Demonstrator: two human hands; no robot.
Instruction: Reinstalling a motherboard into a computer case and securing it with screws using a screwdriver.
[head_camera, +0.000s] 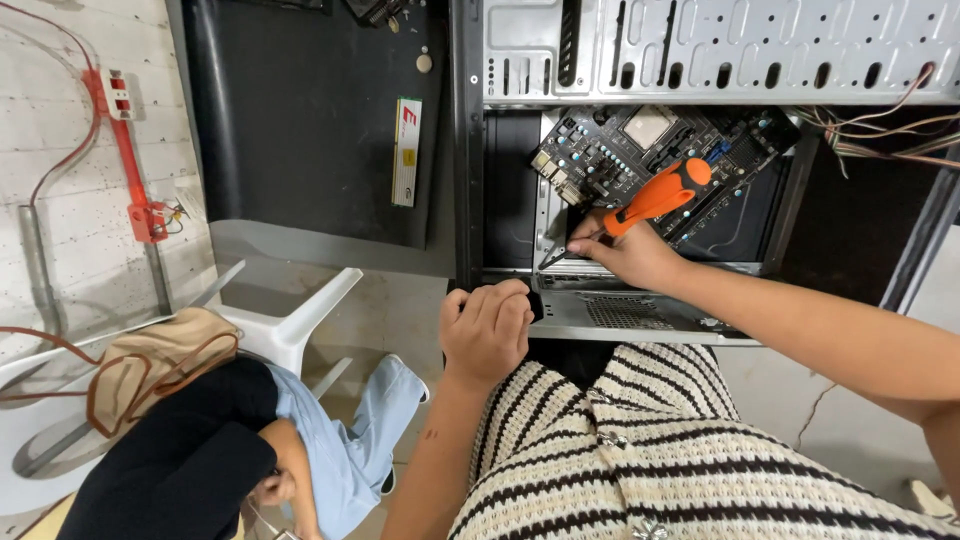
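A: Orange is what stands out first: the right hand (625, 252) has its fingers wrapped tight around a screwdriver (640, 205) with an orange handle, tip pointing down-left inside the computer case (700, 60).

B: And where is that against the case?

A: Inside its open side, just in front of the black motherboard (620, 150), which sits tilted in the bay. The tip meets the case's lower metal edge; what it touches there is too small to tell.

B: The other hand?

A: The left hand (487, 330) is curled shut over the case's near bottom corner, gripping the rim.

B: Anything beside the case?

A: Left of it, a memory stick (406, 152) lies on a black mat (300, 120). Further left and lower, a white plastic chair (290, 320) carries a tan bag (150, 365), and another person's arm in a black sleeve (180, 450) shows near it. Loose wires (880, 130) trail from the case's right side.
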